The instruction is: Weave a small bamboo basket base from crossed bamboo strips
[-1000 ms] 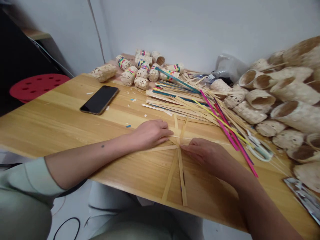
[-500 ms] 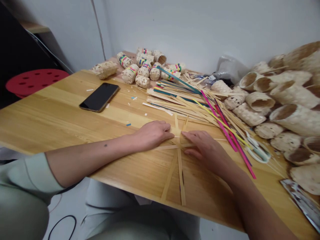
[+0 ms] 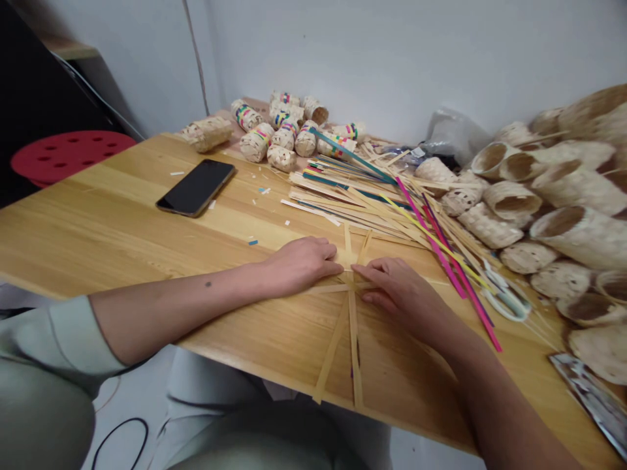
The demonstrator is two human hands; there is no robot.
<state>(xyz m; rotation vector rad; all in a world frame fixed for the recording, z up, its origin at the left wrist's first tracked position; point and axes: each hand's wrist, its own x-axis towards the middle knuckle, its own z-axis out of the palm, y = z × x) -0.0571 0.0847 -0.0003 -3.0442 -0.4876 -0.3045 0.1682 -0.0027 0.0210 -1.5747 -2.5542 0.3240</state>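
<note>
Several pale bamboo strips [image 3: 353, 346] lie crossed in a star on the wooden table, some running toward the near edge and others sideways under my hands. From the left, my left hand [image 3: 304, 266] rests with its fingers curled together, the fingertips pressing the strips near the crossing. My right hand [image 3: 399, 287] comes from the opposite side, its index fingertip at the crossing and its thumb below, closed on the sideways strips. The two hands almost meet over the crossing. Part of the sideways strips is hidden under the fingers.
Behind the hands lies a pile of loose strips [image 3: 353, 205], with pink strips [image 3: 431, 238] and scissors [image 3: 507, 297] on its right. Woven bamboo tubes [image 3: 512, 199] heap up at the right; smaller coloured ones [image 3: 257, 141] stand at the back. A phone [image 3: 196, 188] lies left.
My right hand's index finger has shifted slightly left toward the crossing. The left hand stays in place on the strips. The camera view has moved a little.
</note>
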